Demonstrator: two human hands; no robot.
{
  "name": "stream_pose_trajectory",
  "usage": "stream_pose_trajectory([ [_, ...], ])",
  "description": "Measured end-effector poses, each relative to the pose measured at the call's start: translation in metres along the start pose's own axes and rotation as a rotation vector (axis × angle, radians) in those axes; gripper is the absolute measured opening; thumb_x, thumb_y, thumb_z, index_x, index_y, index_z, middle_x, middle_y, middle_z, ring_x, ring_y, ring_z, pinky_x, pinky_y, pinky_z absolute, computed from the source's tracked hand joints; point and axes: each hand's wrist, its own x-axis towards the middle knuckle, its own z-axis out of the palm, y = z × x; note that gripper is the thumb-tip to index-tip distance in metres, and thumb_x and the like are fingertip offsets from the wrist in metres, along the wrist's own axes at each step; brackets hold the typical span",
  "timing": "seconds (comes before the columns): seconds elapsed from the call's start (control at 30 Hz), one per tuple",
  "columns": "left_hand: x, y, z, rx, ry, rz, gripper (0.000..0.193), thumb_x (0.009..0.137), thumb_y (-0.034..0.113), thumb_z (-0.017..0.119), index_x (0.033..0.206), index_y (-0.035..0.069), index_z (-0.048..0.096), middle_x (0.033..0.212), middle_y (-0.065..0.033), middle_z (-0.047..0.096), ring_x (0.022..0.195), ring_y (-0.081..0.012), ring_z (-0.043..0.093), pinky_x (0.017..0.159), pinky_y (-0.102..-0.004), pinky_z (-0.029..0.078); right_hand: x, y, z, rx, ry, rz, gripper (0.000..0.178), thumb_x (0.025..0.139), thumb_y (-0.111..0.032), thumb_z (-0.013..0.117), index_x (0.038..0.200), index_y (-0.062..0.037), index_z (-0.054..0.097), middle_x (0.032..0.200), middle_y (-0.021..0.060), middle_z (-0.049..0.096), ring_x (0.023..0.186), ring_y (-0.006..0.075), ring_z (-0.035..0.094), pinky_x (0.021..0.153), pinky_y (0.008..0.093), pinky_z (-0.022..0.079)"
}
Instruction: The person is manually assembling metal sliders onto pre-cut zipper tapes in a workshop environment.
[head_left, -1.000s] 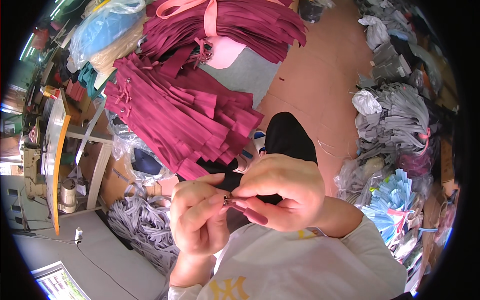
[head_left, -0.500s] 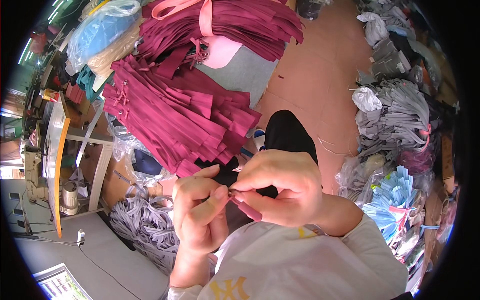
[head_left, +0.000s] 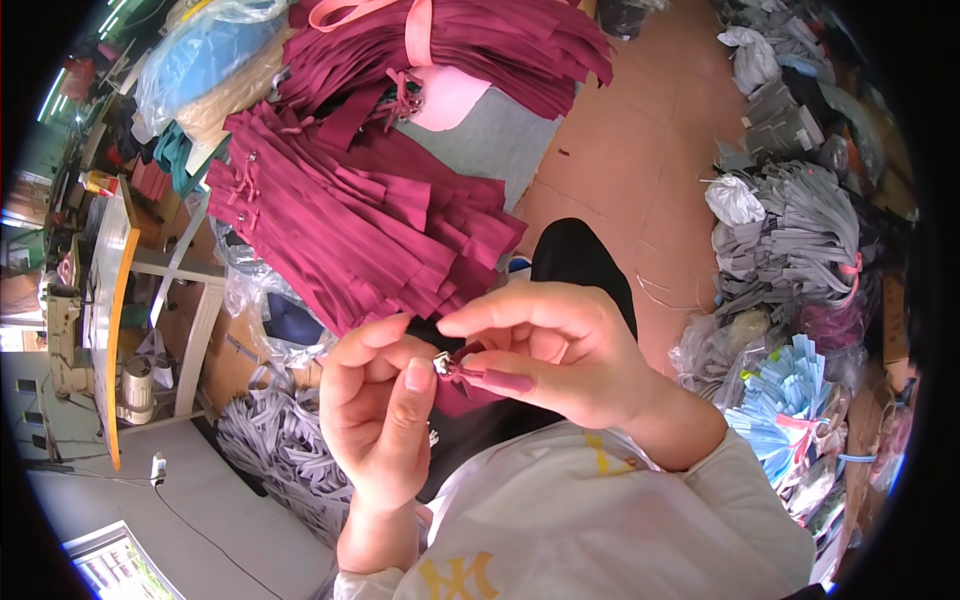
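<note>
Both hands are positioned at the near centre, in front of the white shirt (head_left: 620, 530). The small metal fitting (head_left: 443, 364) is located between the hands, attached to or lying against a short maroon fabric piece (head_left: 508, 381). The right hand (head_left: 570, 355) grips the maroon fabric piece under its thumb; its index finger is extended to the left above the fitting. The left hand (head_left: 375, 410) is partly curled, with the thumb tip at the left edge of the fitting; whether it grips the fitting cannot be told.

Beyond the hands, to the left, lies a bundle of maroon strips (head_left: 350, 225), with small metal parts along its far left end. A second maroon bundle (head_left: 500, 60) lies farther away, bound by a pink band (head_left: 418, 35). A black-clad knee (head_left: 585, 265) is located just beyond the right hand. Loose grey strips (head_left: 275, 440) are heaped at the left. At the right, light blue strips (head_left: 785, 405) lie near, and a bundle of grey strips (head_left: 800, 225) lies farther away.
</note>
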Motion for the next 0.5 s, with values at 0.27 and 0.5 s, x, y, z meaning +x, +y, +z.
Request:
stream_pose_trajectory([
  [0.27, -0.0003, 0.0036, 0.0006, 0.107, 0.032, 0.062, 0.039, 0.092, -0.008, 0.060, 0.129, -0.003, 0.047, 0.085, -0.0056, 0.061, 0.069, -0.0043, 0.048, 0.062, -0.0161, 0.036, 0.0040, -0.0024, -0.0093, -0.518, -0.146, -0.202, 0.018, 0.087, 0.004, 0.067, 0.104, -0.0005, 0.066, 0.090, 0.0087, 0.067, 0.077, 0.0155, 0.065, 0.065, 0.0259, 0.051],
  [0.5, -0.0035, 0.0017, 0.0018, 0.280, 0.020, 0.132, 0.043, 0.092, -0.007, 0.062, 0.132, -0.003, 0.045, 0.092, -0.0113, 0.067, 0.078, -0.0070, 0.057, 0.068, -0.0178, 0.044, 0.0083, 0.0037, -0.0091, -0.710, -0.077, -0.413, 0.018, 0.079, 0.006, 0.069, 0.095, -0.0023, 0.065, 0.085, 0.0080, 0.063, 0.077, 0.0226, 0.063, 0.066, 0.0317, 0.049],
])
